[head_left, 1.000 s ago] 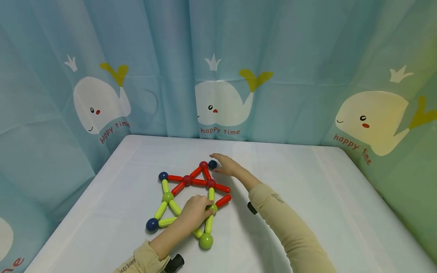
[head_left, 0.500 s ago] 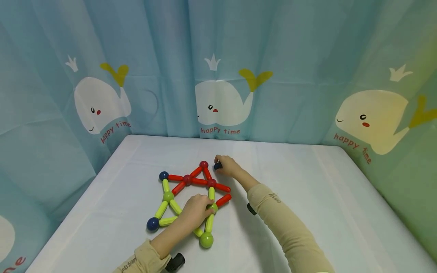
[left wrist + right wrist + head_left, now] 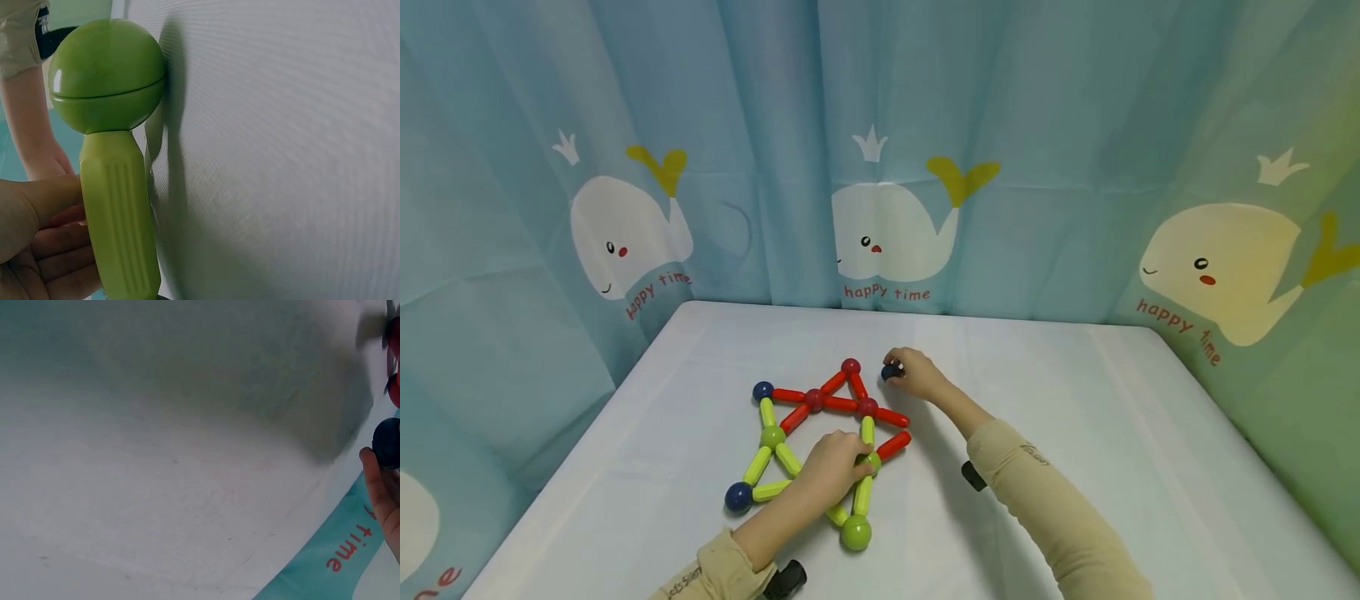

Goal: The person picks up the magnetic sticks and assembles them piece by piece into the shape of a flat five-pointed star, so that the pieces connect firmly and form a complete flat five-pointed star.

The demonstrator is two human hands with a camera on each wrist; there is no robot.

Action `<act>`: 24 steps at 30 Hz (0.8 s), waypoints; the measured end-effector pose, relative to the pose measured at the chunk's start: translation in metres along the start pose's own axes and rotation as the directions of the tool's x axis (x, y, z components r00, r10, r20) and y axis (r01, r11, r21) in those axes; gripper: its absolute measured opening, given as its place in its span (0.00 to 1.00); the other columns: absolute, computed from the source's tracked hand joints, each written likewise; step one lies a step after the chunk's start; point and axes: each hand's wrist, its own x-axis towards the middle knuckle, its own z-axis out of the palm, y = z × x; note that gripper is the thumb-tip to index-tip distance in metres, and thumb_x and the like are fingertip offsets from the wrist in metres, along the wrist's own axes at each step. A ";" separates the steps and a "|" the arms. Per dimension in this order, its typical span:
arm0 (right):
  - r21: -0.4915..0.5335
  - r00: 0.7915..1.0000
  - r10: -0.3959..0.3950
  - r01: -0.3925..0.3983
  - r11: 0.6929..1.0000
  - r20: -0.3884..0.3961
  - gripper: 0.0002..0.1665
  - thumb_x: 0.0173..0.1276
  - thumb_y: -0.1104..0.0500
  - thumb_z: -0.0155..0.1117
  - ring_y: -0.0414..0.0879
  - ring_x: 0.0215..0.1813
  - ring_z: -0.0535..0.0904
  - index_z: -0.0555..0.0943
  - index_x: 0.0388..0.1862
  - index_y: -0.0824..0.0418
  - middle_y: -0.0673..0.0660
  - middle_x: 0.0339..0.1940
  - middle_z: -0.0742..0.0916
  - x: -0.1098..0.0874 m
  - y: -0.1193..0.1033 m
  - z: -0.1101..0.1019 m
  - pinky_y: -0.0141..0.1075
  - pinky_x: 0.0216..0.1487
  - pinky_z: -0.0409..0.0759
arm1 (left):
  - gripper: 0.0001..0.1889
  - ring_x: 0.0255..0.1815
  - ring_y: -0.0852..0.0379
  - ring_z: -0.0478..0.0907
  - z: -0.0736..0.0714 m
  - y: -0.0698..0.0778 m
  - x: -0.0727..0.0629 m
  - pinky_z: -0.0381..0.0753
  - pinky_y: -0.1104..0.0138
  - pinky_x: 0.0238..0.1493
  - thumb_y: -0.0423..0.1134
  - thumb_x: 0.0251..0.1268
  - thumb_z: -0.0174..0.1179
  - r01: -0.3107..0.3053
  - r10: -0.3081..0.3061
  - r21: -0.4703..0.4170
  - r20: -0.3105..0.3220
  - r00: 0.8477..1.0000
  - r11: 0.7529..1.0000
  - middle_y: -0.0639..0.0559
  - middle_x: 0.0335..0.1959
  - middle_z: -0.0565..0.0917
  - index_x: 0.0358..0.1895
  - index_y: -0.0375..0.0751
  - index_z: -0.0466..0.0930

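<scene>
A flat star-like frame of magnetic building sticks and balls lies on the white table. My left hand [image 3: 831,468] grips its right-hand green ball [image 3: 872,463], which the fingers partly cover. In the left wrist view, the thumb and curled fingers lie alongside a green stick [image 3: 122,212] topped by a larger green ball [image 3: 106,78]. Between the thumb and fingers of my right hand [image 3: 919,373] is a dark blue ball [image 3: 891,372], just right of the red ball [image 3: 851,367] at the frame's far tip. The right wrist view catches the blue ball at its edge.
Two more blue balls, one at the far left [image 3: 763,391] and one at the near left [image 3: 739,497], form corners of the frame. Two red sticks, an upper one [image 3: 891,417] and a lower one [image 3: 894,445], point right with a gap between their ends. A whale-print curtain [image 3: 1037,250] stands behind the table.
My right hand has closed its fingers on the blue ball and drawn it away from the red tip ball, to the right. The left hand keeps its place on the frame.
</scene>
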 end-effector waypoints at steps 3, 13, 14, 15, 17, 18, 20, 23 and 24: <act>0.034 1.000 -0.027 0.027 0.999 -0.002 0.16 0.61 0.66 0.65 0.54 0.45 0.80 0.78 0.48 0.69 0.65 0.45 0.83 -0.009 0.001 -0.003 0.42 0.51 0.80 | 0.17 0.41 0.54 0.81 -0.001 0.000 0.001 0.81 0.65 0.44 0.39 0.55 0.67 0.006 -0.006 0.003 0.011 1.000 1.000 0.48 0.41 0.86 0.48 0.38 0.83; 0.107 0.995 -0.103 0.102 0.989 0.004 0.16 0.61 0.64 0.66 0.52 0.39 0.82 0.79 0.47 0.71 0.65 0.41 0.84 -0.039 0.005 -0.018 0.40 0.45 0.82 | 0.17 0.43 0.53 0.82 -0.003 -0.001 0.002 0.81 0.63 0.47 0.39 0.54 0.67 0.010 -0.010 0.009 0.010 1.000 1.000 0.47 0.42 0.86 0.48 0.38 0.83; 0.109 0.994 -0.110 0.109 0.988 0.006 0.16 0.61 0.64 0.65 0.52 0.39 0.82 0.78 0.47 0.71 0.65 0.41 0.84 -0.042 0.006 -0.019 0.40 0.44 0.82 | 0.17 0.43 0.53 0.82 -0.003 -0.001 0.002 0.81 0.63 0.47 0.39 0.54 0.67 0.008 -0.008 0.007 0.010 1.000 1.000 0.47 0.42 0.86 0.48 0.38 0.83; 0.116 0.994 -0.112 0.111 0.987 0.008 0.16 0.62 0.64 0.65 0.52 0.39 0.82 0.79 0.47 0.72 0.65 0.41 0.84 -0.045 0.006 -0.020 0.40 0.44 0.82 | 0.17 0.43 0.53 0.82 -0.003 -0.001 0.002 0.81 0.63 0.47 0.38 0.54 0.67 0.005 -0.005 0.006 0.008 1.000 1.000 0.47 0.42 0.86 0.48 0.38 0.83; 0.128 0.993 -0.117 0.113 0.985 0.017 0.17 0.62 0.64 0.65 0.52 0.40 0.82 0.78 0.48 0.72 0.65 0.42 0.84 -0.050 0.008 -0.021 0.40 0.44 0.83 | 0.17 0.43 0.53 0.82 -0.003 -0.001 0.002 0.81 0.63 0.48 0.38 0.54 0.67 0.003 -0.003 0.003 0.009 1.000 1.000 0.47 0.42 0.86 0.48 0.38 0.83; 0.131 0.992 -0.121 0.117 0.984 0.023 0.17 0.62 0.65 0.65 0.51 0.40 0.82 0.78 0.48 0.72 0.65 0.42 0.84 -0.053 0.009 -0.022 0.39 0.43 0.83 | 0.17 0.43 0.53 0.82 -0.003 -0.001 0.001 0.81 0.63 0.47 0.38 0.54 0.67 0.001 -0.001 0.000 0.010 1.000 1.000 0.47 0.43 0.86 0.48 0.38 0.83; 0.137 0.992 -0.122 0.116 0.984 0.036 0.17 0.62 0.64 0.65 0.51 0.40 0.82 0.78 0.48 0.72 0.65 0.42 0.84 -0.058 0.011 -0.023 0.38 0.43 0.83 | 0.17 0.44 0.53 0.82 -0.002 -0.001 0.001 0.81 0.63 0.48 0.38 0.54 0.67 0.000 0.000 0.000 0.010 1.000 1.000 0.47 0.43 0.86 0.48 0.38 0.83; 0.143 0.990 -0.126 0.117 0.983 0.058 0.17 0.62 0.64 0.65 0.50 0.39 0.81 0.78 0.48 0.73 0.65 0.42 0.85 -0.065 0.014 -0.024 0.36 0.42 0.83 | 0.18 0.44 0.52 0.82 -0.002 0.000 0.001 0.81 0.63 0.48 0.38 0.54 0.67 0.001 -0.001 -0.003 0.011 1.000 1.000 0.47 0.44 0.86 0.49 0.37 0.83; 0.143 0.989 -0.129 0.118 0.983 0.068 0.17 0.62 0.64 0.65 0.49 0.38 0.81 0.78 0.48 0.73 0.65 0.42 0.85 -0.068 0.015 -0.025 0.36 0.41 0.83 | 0.18 0.45 0.52 0.82 -0.002 0.000 0.000 0.81 0.62 0.48 0.38 0.54 0.67 0.001 -0.001 -0.004 0.011 1.000 1.000 0.47 0.44 0.86 0.49 0.38 0.83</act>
